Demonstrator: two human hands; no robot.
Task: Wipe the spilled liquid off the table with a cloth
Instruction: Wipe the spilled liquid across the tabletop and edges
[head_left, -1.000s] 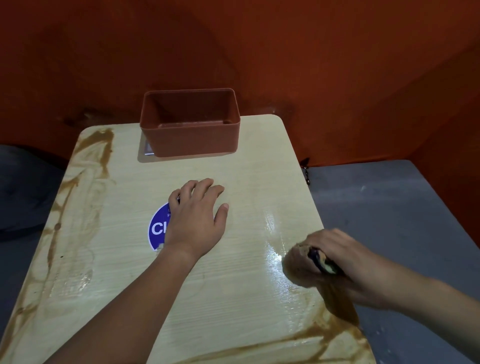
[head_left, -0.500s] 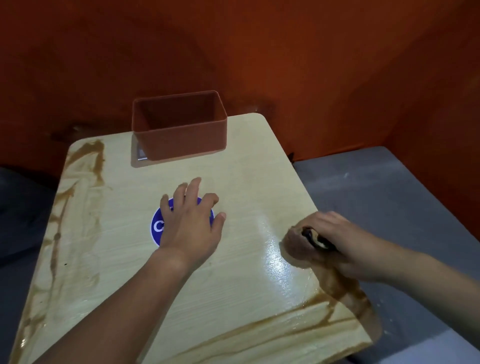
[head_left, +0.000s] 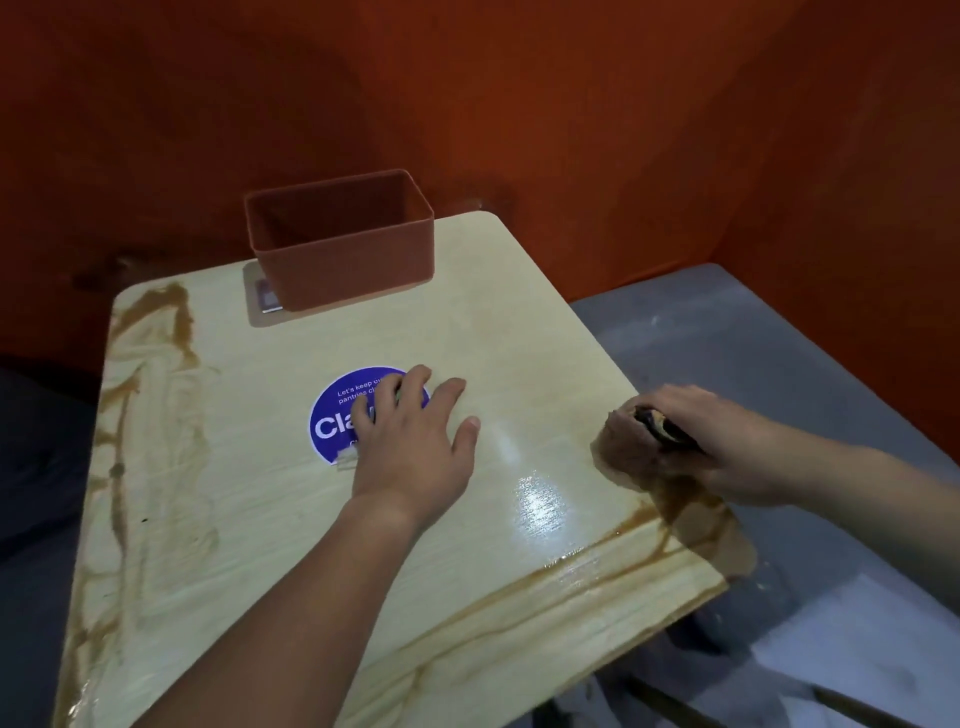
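Right hand (head_left: 711, 441) clenched the cloth (head_left: 631, 447) in a wad at the right edge of the counter (head_left: 291, 519), pressed down, likely to soak the brown spill (head_left: 691, 519) pooled just below it. Left hand (head_left: 415, 441) lay flat, fingers spread, frame centre, half over a blue sticker (head_left: 332, 421), probably steadying the counter. Streaks ran along the lower and left edges, unwiped. Empty brown bin (head_left: 343, 244) sat upper centre, clear of the mess.

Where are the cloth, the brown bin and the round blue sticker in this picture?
cloth (head_left: 626, 449): head view, on its bunched brown front, ahead of the gripping right hand (head_left: 696, 441).
brown bin (head_left: 358, 270): head view, on its near outer wall.
blue sticker (head_left: 332, 421): head view, on its uncovered left half.
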